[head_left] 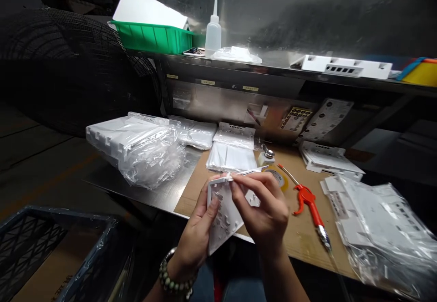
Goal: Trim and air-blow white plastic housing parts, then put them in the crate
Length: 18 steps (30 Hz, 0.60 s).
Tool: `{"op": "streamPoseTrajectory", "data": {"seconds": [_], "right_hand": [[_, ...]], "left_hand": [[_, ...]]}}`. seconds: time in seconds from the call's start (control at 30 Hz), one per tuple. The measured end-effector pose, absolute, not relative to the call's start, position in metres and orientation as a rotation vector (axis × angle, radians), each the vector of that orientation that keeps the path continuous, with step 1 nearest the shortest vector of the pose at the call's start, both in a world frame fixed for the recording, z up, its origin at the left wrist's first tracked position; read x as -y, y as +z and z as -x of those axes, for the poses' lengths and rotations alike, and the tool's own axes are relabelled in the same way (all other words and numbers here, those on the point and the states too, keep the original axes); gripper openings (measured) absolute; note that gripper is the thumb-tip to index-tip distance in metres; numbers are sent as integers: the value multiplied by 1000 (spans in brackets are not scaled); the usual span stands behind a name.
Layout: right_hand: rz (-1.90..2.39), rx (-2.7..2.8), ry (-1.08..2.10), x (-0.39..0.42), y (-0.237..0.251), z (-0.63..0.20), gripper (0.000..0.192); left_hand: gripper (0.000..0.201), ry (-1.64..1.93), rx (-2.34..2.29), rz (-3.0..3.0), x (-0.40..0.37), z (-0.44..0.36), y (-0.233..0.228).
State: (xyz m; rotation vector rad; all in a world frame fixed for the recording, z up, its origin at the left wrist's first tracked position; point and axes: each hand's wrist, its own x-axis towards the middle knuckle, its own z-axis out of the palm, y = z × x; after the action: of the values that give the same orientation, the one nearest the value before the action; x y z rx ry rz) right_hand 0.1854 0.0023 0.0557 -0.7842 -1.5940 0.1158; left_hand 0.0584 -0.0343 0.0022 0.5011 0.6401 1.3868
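Note:
A white plastic panel with raised details on its inner face is held tilted over the front edge of the bench. My left hand grips its left side, thumb pressed on the inner face. At the panel's top edge, the thumb and fingers of my right hand are pinched together around a small white bit, too small to name. Just behind, a stack of white sheets lies on the cardboard. Close to my right hand are a tape roll and a small bottle with a metal top.
A red air blow gun with a hose lies on the cardboard mat. Bagged white panels stand left and right. The shelf above holds a green bin and a squeeze bottle. A dark crate is lower left.

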Motion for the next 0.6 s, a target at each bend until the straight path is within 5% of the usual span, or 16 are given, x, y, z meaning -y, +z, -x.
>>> {"op": "streamPoseTrajectory", "data": {"seconds": [0.4, 0.6], "right_hand": [[945, 1455, -35, -34, 34, -226, 14], [1580, 1482, -100, -116, -41, -325, 40]], "left_hand": [[82, 1377, -671, -344, 31, -51, 5], [63, 1311, -312, -432, 28, 11, -18]]}}
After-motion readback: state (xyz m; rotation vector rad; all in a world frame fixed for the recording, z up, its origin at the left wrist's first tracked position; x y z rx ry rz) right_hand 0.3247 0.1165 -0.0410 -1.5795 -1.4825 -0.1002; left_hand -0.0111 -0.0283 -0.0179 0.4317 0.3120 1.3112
